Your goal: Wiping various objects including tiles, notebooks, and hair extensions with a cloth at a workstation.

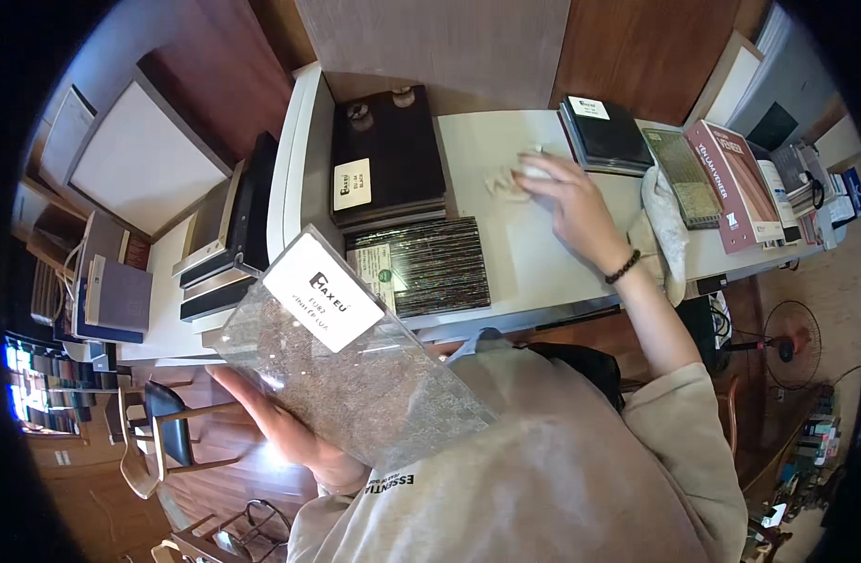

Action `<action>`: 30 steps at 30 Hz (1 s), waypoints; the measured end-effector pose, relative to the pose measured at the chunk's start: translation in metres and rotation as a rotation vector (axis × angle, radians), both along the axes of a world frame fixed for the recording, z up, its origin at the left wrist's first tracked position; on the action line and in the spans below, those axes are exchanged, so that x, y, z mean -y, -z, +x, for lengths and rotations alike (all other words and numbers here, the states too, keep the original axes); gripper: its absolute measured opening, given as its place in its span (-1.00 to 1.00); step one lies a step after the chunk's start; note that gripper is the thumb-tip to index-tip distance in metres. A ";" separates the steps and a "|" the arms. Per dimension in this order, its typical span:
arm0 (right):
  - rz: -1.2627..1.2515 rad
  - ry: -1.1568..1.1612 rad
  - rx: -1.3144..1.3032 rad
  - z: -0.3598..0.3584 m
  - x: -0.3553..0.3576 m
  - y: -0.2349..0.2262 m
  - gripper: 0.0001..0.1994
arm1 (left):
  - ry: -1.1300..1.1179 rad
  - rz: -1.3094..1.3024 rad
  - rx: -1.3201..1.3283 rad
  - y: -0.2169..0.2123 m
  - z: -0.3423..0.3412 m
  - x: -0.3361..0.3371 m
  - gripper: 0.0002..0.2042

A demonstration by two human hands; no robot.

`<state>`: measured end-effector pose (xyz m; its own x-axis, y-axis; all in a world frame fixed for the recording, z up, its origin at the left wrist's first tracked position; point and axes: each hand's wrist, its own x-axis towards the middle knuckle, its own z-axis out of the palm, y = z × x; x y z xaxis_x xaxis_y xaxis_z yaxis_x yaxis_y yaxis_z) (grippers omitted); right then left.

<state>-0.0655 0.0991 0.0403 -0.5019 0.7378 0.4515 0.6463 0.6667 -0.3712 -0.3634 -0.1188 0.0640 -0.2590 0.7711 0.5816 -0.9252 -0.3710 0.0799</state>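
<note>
A clear, speckled brown-grey sample panel (355, 380) with a white label is tilted in front of my body. My left hand (278, 427) holds it from beneath by the left edge, most of the fingers hidden behind it. Over the white counter (477, 155), my right hand (580, 206) presses a crumpled beige cloth (505, 186) against the surface. Left of that hand lie a stack of dark sample panels (393, 141) and, nearer me, a glittery striped sample panel (440, 267). A larger white cloth (668, 239) droops over the counter's front edge by my right forearm.
Black sample boards (610, 136) sit at the back right, beside a greenish textured panel (684, 178) and a reddish binder (735, 183). More boards (233, 239) are stacked on the left. A chair (172, 427) stands at lower left, a fan (789, 347) at right.
</note>
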 end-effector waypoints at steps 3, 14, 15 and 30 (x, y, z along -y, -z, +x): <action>-0.059 -0.084 0.086 0.016 0.053 -0.006 -0.46 | -0.027 0.023 -0.130 -0.001 -0.006 0.003 -0.48; 0.102 0.084 -0.029 -0.006 -0.013 0.014 -0.53 | 0.037 -0.035 -0.044 0.001 0.010 -0.002 -0.44; 0.128 0.108 -0.024 -0.007 -0.011 0.016 -0.53 | 0.044 -0.036 0.022 0.000 0.014 -0.002 -0.44; 0.302 0.267 0.366 0.052 0.085 -0.036 -0.57 | 0.388 -0.446 -0.078 -0.029 0.092 -0.057 -0.31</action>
